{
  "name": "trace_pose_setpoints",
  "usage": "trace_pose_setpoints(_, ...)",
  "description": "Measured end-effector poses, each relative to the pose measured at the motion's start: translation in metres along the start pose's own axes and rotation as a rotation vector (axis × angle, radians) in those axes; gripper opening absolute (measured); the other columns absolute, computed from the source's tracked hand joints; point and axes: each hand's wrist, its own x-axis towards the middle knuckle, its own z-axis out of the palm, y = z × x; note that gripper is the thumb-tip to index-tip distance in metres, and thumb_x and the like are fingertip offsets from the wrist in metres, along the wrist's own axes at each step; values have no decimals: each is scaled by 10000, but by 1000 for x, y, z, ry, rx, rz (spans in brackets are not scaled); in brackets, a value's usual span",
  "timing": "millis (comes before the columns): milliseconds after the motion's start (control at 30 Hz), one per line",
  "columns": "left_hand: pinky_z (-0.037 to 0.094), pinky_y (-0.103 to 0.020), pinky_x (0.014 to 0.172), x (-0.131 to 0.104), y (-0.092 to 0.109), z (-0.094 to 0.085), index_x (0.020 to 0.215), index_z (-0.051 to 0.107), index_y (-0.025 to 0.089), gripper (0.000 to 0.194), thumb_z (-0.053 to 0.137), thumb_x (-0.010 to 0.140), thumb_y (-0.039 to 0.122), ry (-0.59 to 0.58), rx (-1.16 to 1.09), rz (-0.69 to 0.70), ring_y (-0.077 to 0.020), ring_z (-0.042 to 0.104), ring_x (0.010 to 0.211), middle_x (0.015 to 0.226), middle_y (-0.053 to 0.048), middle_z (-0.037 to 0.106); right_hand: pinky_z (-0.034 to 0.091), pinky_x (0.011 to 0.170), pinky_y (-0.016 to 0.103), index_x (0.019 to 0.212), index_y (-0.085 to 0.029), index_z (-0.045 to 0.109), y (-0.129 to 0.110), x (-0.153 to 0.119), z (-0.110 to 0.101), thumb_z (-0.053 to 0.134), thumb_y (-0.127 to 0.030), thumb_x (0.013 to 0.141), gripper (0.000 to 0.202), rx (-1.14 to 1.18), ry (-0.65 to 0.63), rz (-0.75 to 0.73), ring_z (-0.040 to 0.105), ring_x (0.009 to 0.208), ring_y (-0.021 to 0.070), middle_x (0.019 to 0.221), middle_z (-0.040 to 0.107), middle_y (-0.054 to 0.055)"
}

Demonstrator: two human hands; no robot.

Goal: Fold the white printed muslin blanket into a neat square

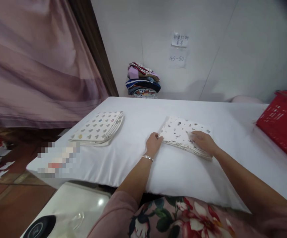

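A folded white cloth (180, 130) with small grey-green prints lies on the white-covered table in front of me, its layered edge toward me. My left hand (154, 144), with a bracelet at the wrist, has its curled fingers closed on the cloth's left corner. On the right part of the cloth's top lies my right hand (205, 142), fingers stretched out and pressed flat against it. A second folded cloth (100, 127), cream with rows of grey-green motifs, sits apart at the left of the table.
A red plastic basket (282, 122) stands at the table's right end. Behind the table (138, 110), a stack of folded clothes (143, 81) rises against the wall. Pink curtain (41, 59) hangs at left. A white lidded appliance or box (76, 205) is at the lower left.
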Motion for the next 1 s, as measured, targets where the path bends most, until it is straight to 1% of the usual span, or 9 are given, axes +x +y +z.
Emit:
trace_pose_setpoints(100,429,-277,815,-1,-4,3,1106,547,240,332,539,815,398,37,-33,61,-168,590,923,1120,-14,616,451,952,405,1013,-222,657,6,-40,-8,481,-404,813,323,67,133,-1,581,1062,233,1100,653,55)
trace_pose_setpoints(167,430,-272,842,-2,-5,3,1193,515,256,381,518,836,388,21,-32,110,-163,587,943,1196,-13,582,438,968,421,1034,-218,647,9,-65,-7,464,-426,835,341,70,209,16,567,1083,234,1125,642,65)
trace_pose_setpoints(300,412,-243,891,-5,-2,-2,1283,472,321,391,444,894,350,-63,32,196,-156,562,1022,1266,15,541,346,1057,444,1175,-204,579,15,-98,5,458,-428,858,407,22,222,-65,451,1230,230,1268,555,81)
trace_pose_setpoints(367,396,-239,914,-5,2,-4,1297,469,330,391,411,910,335,-104,68,187,-161,549,1046,1247,19,558,312,1076,463,1232,-195,541,18,-104,10,476,-412,849,445,-35,172,-125,376,1289,239,1323,508,85)
trace_pose_setpoints(467,380,-248,934,-4,5,-5,1317,458,323,405,379,919,332,-125,103,165,-171,540,1058,1223,7,575,306,1070,495,1271,-191,512,21,-102,15,462,-346,851,451,-100,127,-163,345,1309,251,1335,496,90)
trace_pose_setpoints(600,379,-262,938,-1,6,-3,1313,465,312,411,363,914,312,-101,133,159,-179,526,1092,1239,-3,569,313,1063,493,1272,-188,511,23,-99,18,419,-275,868,423,-158,141,-179,360,1299,248,1323,509,93)
trace_pose_setpoints(733,392,-295,930,0,6,-1,1309,461,275,428,382,890,311,-74,117,148,-202,527,1114,1255,-31,564,321,1042,513,1243,-183,534,18,-105,19,428,-262,873,393,-267,203,-115,285,1336,285,1387,434,107)
trace_pose_setpoints(900,408,-321,898,1,15,-4,1308,423,170,488,438,848,331,-123,109,11,-242,529,1126,1244,-113,566,373,1031,430,1246,-179,536,8,-113,19,409,-268,886,392,-281,215,0,442,1236,254,1360,465,103)
trace_pose_setpoints(1000,416,-330,873,-1,20,-6,1260,451,138,463,457,826,300,-141,108,-4,-261,533,1123,1238,-149,562,398,1013,422,1253,-193,532,6,-113,20,409,-255,881,397,-256,211,41,476,1209,248,1381,445,91)
